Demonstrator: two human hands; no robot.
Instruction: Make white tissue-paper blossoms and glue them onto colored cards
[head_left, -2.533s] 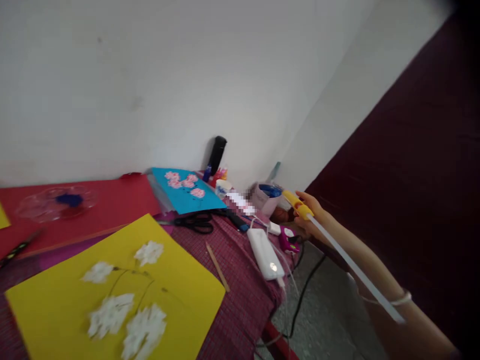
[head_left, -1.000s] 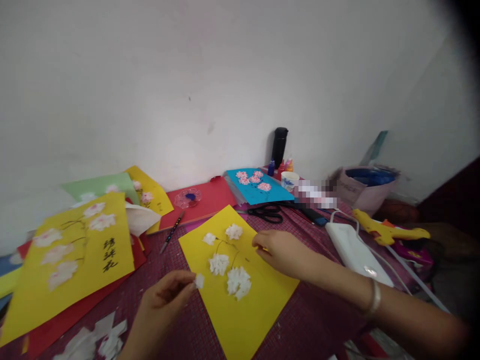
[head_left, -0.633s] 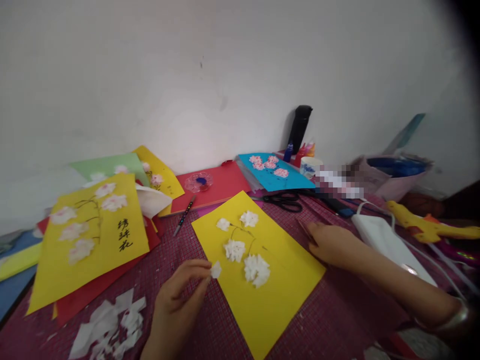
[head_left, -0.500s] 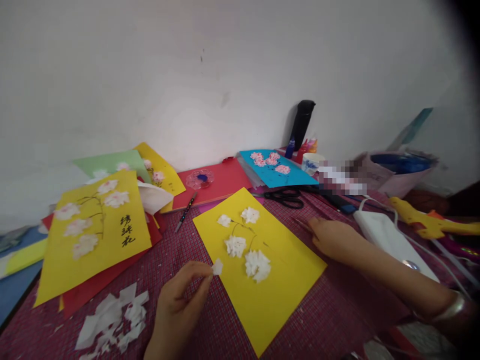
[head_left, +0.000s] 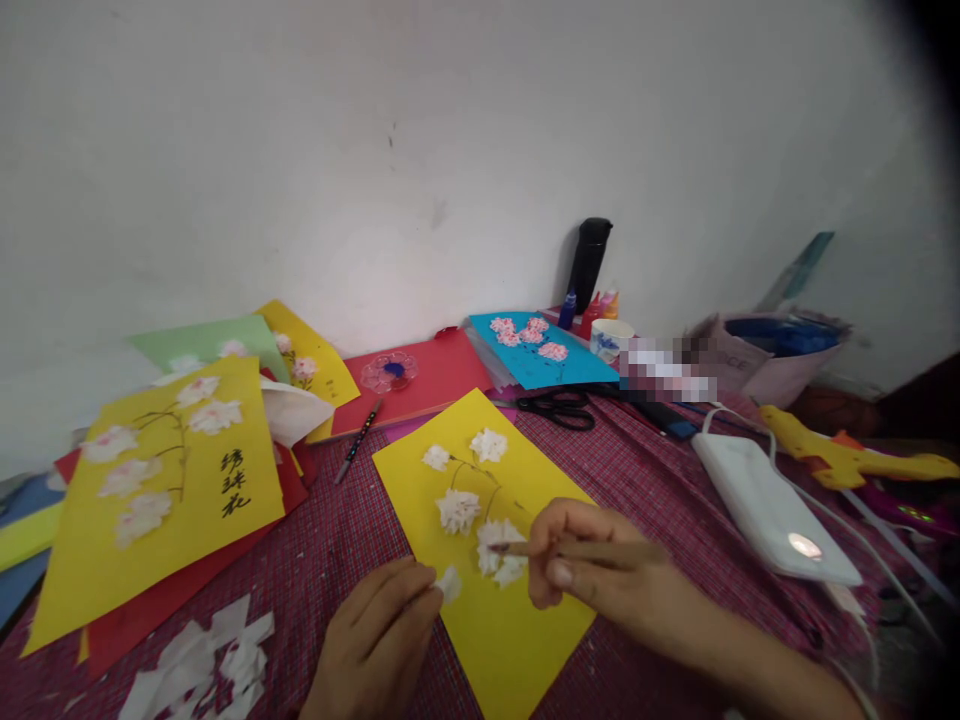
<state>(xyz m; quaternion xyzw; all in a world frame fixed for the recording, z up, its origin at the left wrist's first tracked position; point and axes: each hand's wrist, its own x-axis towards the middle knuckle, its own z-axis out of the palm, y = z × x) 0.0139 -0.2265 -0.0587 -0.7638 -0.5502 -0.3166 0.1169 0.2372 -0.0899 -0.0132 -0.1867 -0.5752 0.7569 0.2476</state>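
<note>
On the left yellow card (head_left: 161, 490), black brush-written characters (head_left: 231, 482), not legible.

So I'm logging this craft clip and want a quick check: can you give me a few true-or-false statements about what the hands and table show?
1. The right hand holds a thin wooden stick. True.
2. The left hand pinches a white tissue bit. True.
3. The scissors lie on the yellow card. False: they lie on the cloth beyond it.
4. The glue gun is in the right hand. False: it lies at the table's right edge.
</note>
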